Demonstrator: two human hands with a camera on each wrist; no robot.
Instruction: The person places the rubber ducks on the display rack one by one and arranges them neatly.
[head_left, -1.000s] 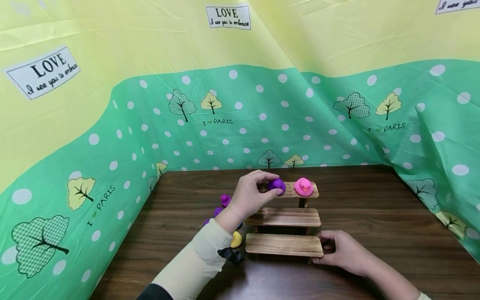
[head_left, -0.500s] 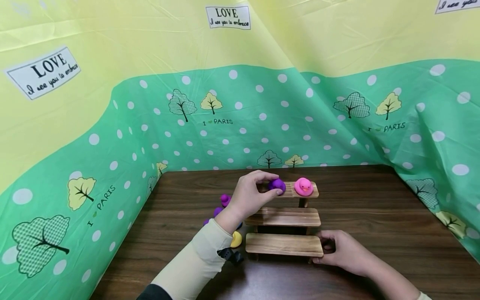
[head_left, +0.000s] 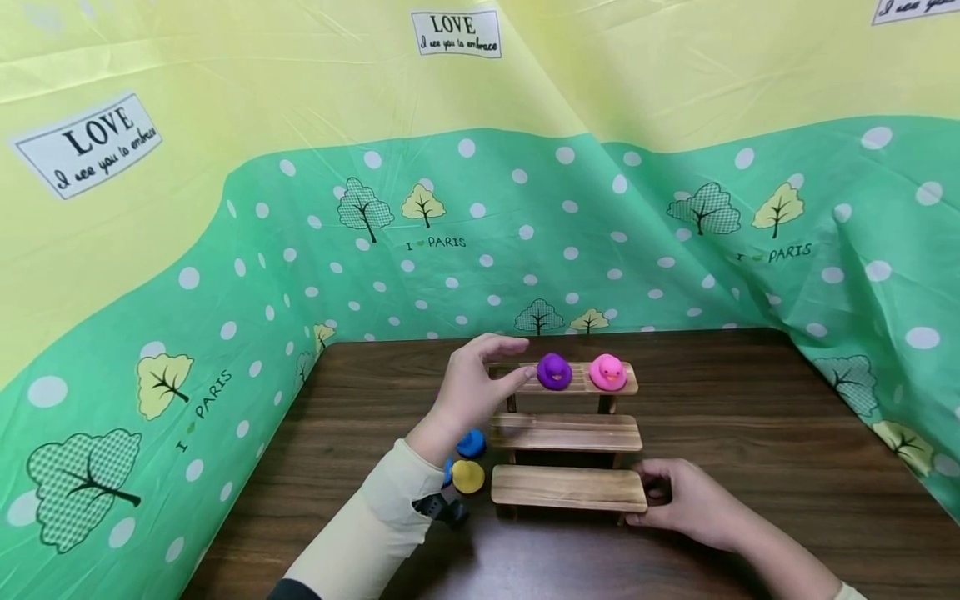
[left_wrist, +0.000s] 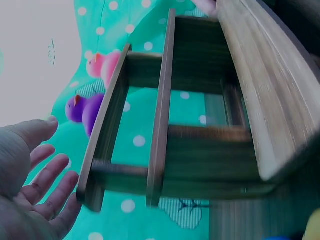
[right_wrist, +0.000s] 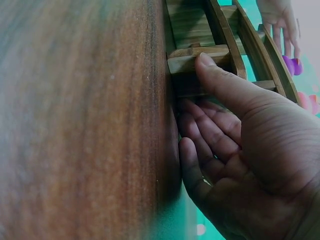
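A three-step wooden display stand [head_left: 567,488] stands on the table. On its top step sit a purple rubber duck [head_left: 554,372] and, to its right, a pink rubber duck [head_left: 608,372]. My left hand [head_left: 474,385] is just left of the purple duck, thumb and fingers spread with nothing between them; the left wrist view shows a gap between the hand and the duck [left_wrist: 86,111]. At the stand's lower right end, my right hand [head_left: 693,506] grips it. The right wrist view has the thumb [right_wrist: 220,77] against the end of the bottom step and the other fingers curled below.
Blue ducks [head_left: 471,443] and a yellow duck [head_left: 468,477] lie left of the stand, partly behind the left forearm. A patterned cloth [head_left: 450,275] hangs behind and along both sides of the brown wooden table [head_left: 765,417].
My left hand has let go of the purple duck and drawn back to the left, its fingers spreading. The duck stays on the top step. My right hand keeps its place on the stand.
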